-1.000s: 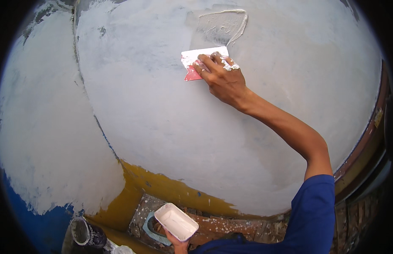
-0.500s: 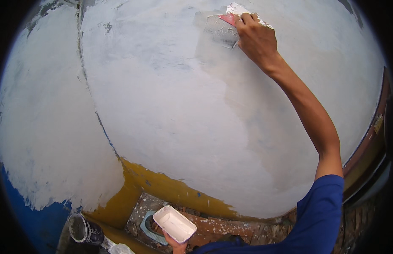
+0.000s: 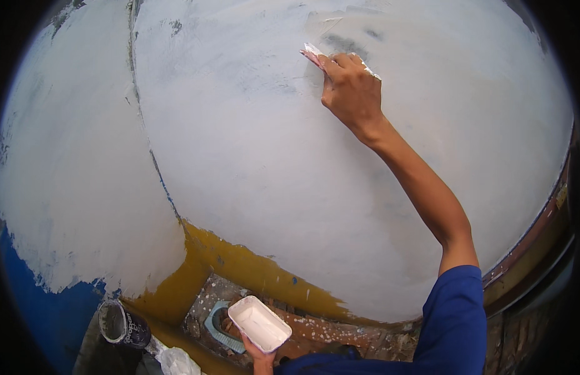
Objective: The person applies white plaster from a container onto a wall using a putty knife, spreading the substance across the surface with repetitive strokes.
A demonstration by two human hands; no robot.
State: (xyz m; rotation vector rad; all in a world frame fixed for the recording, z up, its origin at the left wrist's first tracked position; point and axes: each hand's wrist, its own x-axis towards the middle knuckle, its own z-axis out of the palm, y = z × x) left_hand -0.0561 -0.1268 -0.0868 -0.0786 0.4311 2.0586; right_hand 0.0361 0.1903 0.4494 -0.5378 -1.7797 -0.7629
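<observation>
My right hand [image 3: 353, 90] is raised to the upper middle of the wall, closed around a wide putty knife [image 3: 312, 54] with a red part and white filler smeared over it. Its blade is seen nearly edge-on, and I cannot tell whether it touches the wall. The wall [image 3: 258, 169] is mostly coated in whitish filler, with grey patches just above the hand. Low down, my left hand [image 3: 258, 354] grips a small rectangular tub [image 3: 248, 306] by its lower end. White filler lines the inside of the tub.
A dark bucket [image 3: 135, 330] stands at lower left beside a clear plastic bag [image 3: 177, 362]. Below the tub lies a pale blue squat toilet [image 3: 213, 325] in a speckled floor. Mustard paint [image 3: 252, 267] borders the wall's foot; blue paint [image 3: 59, 319] shows at left.
My right hand and the putty knife have moved down and left, and the blade has turned from facing me to edge-on. The left hand still holds the tub at about the same place.
</observation>
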